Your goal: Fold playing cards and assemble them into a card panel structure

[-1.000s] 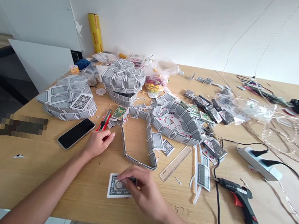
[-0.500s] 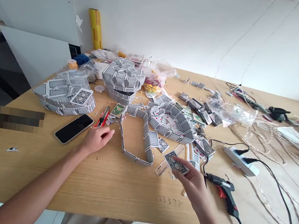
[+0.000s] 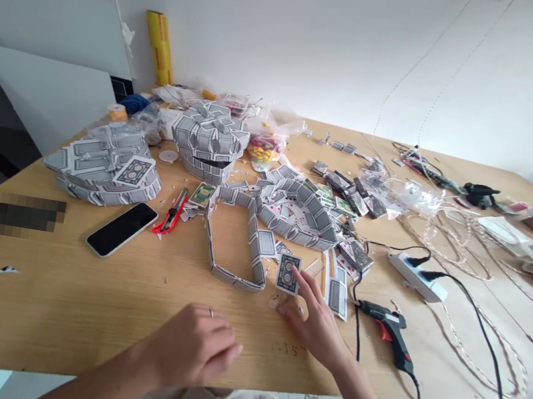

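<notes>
My left hand (image 3: pixel 195 347) hovers over the front edge of the table, its fingers curled loosely together with nothing visible in them. Stretched out to the right of the card ring, my right hand (image 3: pixel 316 318) has its thumb apart from its index finger. That index fingertip touches a dark-backed playing card (image 3: pixel 287 277), which looks to lie on the table. A ring-shaped wall of folded cards (image 3: pixel 236 280) stands in the middle. Behind it sits a heart-like open box of cards (image 3: pixel 291 234). The red utility knife (image 3: pixel 172 211) lies by itself left of the ring.
Two lidded card boxes stand behind: a tall one (image 3: pixel 210 140) and a low one (image 3: pixel 105 164). A phone (image 3: pixel 123 229) lies at left. To the right are a glue gun (image 3: pixel 392 331), a power strip (image 3: pixel 419 277) and trailing cords. Loose cards litter the middle.
My left hand has drawn back from beside the utility knife toward the table's front edge. My right hand has moved slightly left; its thumb has come away from the card, which is turned more upright.
</notes>
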Motion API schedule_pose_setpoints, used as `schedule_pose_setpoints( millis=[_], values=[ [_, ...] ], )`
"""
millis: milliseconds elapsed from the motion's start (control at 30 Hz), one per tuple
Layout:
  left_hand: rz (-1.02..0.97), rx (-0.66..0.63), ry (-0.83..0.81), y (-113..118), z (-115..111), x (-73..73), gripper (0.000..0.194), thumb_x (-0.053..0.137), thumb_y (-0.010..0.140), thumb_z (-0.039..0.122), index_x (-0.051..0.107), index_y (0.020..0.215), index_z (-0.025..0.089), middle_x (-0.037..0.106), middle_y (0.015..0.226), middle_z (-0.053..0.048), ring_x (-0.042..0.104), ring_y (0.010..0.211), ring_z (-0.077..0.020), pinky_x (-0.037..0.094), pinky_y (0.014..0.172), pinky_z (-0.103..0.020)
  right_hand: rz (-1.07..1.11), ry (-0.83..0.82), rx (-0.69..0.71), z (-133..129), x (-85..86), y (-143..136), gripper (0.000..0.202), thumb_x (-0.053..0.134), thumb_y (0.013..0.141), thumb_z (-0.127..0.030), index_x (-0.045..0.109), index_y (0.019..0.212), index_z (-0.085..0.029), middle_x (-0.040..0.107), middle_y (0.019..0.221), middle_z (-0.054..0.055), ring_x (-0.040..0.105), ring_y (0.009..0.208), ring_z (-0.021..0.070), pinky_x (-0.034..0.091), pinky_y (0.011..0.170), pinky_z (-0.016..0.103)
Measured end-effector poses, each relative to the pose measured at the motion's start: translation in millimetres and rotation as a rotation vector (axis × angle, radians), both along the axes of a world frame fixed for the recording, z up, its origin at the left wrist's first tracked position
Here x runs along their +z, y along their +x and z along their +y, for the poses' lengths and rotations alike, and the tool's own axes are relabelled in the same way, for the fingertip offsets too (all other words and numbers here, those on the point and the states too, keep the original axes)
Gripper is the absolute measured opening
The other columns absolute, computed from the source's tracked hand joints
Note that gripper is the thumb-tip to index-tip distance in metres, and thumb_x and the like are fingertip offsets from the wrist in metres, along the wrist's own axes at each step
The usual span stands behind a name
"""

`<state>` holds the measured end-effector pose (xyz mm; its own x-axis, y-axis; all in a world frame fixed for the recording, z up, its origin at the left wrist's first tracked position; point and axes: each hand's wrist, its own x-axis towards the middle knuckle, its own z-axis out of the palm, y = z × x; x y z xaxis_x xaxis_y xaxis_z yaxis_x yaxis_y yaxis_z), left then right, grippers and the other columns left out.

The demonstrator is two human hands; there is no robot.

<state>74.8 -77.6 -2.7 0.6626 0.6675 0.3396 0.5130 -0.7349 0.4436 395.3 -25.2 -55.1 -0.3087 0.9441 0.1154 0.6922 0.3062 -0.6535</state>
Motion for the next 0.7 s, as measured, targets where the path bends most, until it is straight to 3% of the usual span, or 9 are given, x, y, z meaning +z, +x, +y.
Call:
schedule_pose_setpoints(
  millis=[67, 200, 300, 400, 467, 600, 700],
  values=[
    [0.01, -0.002, -0.091, 22, -15, -7.5, 0.025, 0.059, 0.105, 0.023, 0.057, 0.08, 0.025, 0.069, 0.074, -0.001, 0.067, 0.07, -0.0189, 0.048, 0.068, -0.036, 0.029, -0.001, -0.007, -1, 1.3, 0, 0.074, 0.069, 0.1, -0.032, 0.041, 0.168, -0.039, 0.049, 0.166, 0.01, 0.051, 0.153, 0.034, 0.044, 0.126, 0.056],
    [0.113, 0.239, -0.288, 68, -18, -16.4, 0.007, 0.059, 0.104, 0.021, 0.064, 0.1, 0.025, 0.076, 0.096, -0.009, 0.075, 0.089, -0.0248, 0.054, 0.075, -0.038, 0.275, -0.014, -0.11, 3, 4.9, -1, 0.072, 0.082, 0.092, -0.04, 0.056, 0.159, -0.032, 0.058, 0.158, 0.011, 0.057, 0.146, 0.0341, 0.051, 0.12, 0.052],
    [0.208, 0.351, -0.397, 102, -4, -13.1, 0.015, 0.054, 0.108, 0.024, 0.065, 0.119, 0.022, 0.078, 0.101, -0.016, 0.078, 0.092, -0.0299, 0.055, 0.072, -0.039, 0.533, -0.041, -0.341, 8, 7.9, -1, 0.062, 0.083, 0.09, -0.052, 0.068, 0.143, -0.023, 0.075, 0.131, 0.013, 0.075, 0.109, 0.0301, 0.064, 0.092, 0.044],
    [0.289, 0.42, -0.45, 128, 13, -7.5, 0.031, 0.056, 0.108, 0.022, 0.061, 0.137, 0.014, 0.077, 0.105, -0.023, 0.079, 0.097, -0.0334, 0.056, 0.071, -0.039, 0.659, -0.008, -0.537, 13, 10.5, -2, 0.051, 0.085, 0.086, -0.059, 0.075, 0.118, -0.02, 0.079, 0.104, 0.009, 0.074, 0.082, 0.0248, 0.062, 0.072, 0.037],
    [0.338, 0.457, -0.472, 139, 20, -5.6, 0.03, 0.055, 0.106, 0.015, 0.064, 0.135, 0.01, 0.076, 0.105, -0.025, 0.08, 0.099, -0.0345, 0.057, 0.071, -0.038, 0.711, 0.026, -0.554, 12, 12.5, -4, 0.049, 0.089, 0.082, -0.058, 0.073, 0.111, -0.021, 0.079, 0.105, 0.009, 0.074, 0.085, 0.0239, 0.061, 0.071, 0.033],
    [0.372, 0.468, -0.489, 147, 23, -5.9, 0.027, 0.046, 0.107, 0.007, 0.071, 0.118, 0.011, 0.075, 0.103, -0.025, 0.081, 0.098, -0.0323, 0.057, 0.073, -0.035, 0.796, -0.034, -0.507, 4, 20.0, -8, 0.059, 0.094, 0.08, -0.049, 0.065, 0.126, -0.025, 0.078, 0.109, 0.007, 0.076, 0.083, 0.0213, 0.06, 0.063, 0.028],
    [0.39, 0.477, -0.502, 145, 25, -5.4, 0.026, 0.047, 0.106, 0.007, 0.07, 0.117, 0.011, 0.076, 0.103, -0.025, 0.081, 0.098, -0.0321, 0.057, 0.072, -0.035, 0.818, -0.063, -0.498, -3, 28.9, -8, 0.058, 0.093, 0.081, -0.048, 0.067, 0.128, -0.025, 0.08, 0.11, 0.009, 0.077, 0.087, 0.0224, 0.062, 0.064, 0.028]
  ],
)
